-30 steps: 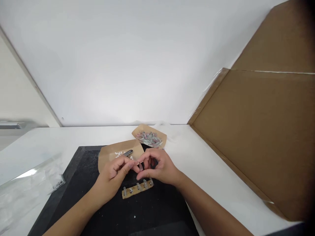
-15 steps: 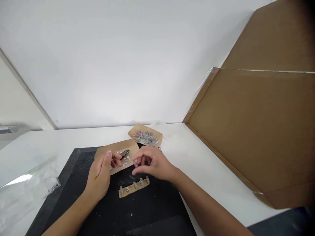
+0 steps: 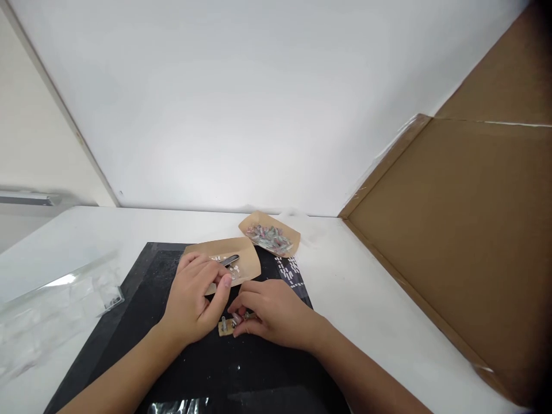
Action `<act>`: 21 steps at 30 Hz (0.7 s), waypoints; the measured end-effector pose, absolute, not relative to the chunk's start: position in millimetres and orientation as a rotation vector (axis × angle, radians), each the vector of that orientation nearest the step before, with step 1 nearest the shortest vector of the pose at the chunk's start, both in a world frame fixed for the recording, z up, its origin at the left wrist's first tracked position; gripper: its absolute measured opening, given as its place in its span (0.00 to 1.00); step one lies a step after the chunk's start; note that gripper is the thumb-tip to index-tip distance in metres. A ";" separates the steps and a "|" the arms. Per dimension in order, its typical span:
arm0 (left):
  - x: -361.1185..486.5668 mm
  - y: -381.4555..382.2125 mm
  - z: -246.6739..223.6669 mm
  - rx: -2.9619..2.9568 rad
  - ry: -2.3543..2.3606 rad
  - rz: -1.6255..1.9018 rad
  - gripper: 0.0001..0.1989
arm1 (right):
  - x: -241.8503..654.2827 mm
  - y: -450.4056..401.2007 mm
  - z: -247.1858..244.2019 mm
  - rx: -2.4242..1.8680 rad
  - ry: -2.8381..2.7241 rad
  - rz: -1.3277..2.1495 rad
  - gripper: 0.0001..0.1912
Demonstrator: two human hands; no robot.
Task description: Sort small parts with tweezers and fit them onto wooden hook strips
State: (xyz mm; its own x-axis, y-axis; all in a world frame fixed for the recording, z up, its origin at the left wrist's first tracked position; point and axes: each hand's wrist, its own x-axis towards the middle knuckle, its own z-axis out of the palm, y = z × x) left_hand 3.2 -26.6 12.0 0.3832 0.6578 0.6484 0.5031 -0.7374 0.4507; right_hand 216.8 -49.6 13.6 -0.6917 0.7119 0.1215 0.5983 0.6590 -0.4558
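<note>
Head view, and we take the small tan strip [image 3: 229, 330] as our landmark: it lies on the black mat [image 3: 215, 374], its right part hidden under the fingers of the right hand [image 3: 236, 322]. We see that hand pinching a small clear piece [image 3: 236, 318] between thumb and fingertips, right over the strip; whether the piece touches it, we cannot tell. Another clear piece [image 3: 224, 324] stands upright at the strip's left end. Left of the strip and a little beyond it, the left hand [image 3: 225, 277] overlaps our view of a brown paper tray [image 3: 250, 260], fingers curled and the thumb tip near the index finger; we cannot tell whether anything is gripped there. Beyond the strip, this tray holds white bits [image 3: 236, 270] and a dark tool [image 3: 230, 260]. Farther beyond it and to the right, we find a second paper tray [image 3: 259, 217] with a heap of clear, reddish and greenish pieces [image 3: 269, 236]. Well left of the strip lies clear plastic wrapping [image 3: 56, 316]; well right of it stands a cardboard panel [image 3: 452, 230].
</note>
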 end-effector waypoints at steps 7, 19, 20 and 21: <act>4.4 -27.7 10.8 2.475 1.100 1.353 0.03 | 212.2 -53.0 10.4 -1.093 -2.578 0.582 0.18; 0.3 -25.5 12.5 2.466 1.156 1.376 0.05 | 208.7 -52.2 8.0 -1.103 -2.576 0.528 0.20; 0.2 -25.6 13.1 2.467 1.158 1.379 0.06 | 208.5 -52.1 7.8 -1.098 -2.581 0.525 0.20; 0.4 -25.8 13.6 2.473 1.155 1.379 0.06 | 208.4 -51.9 7.4 -1.096 -2.586 0.521 0.20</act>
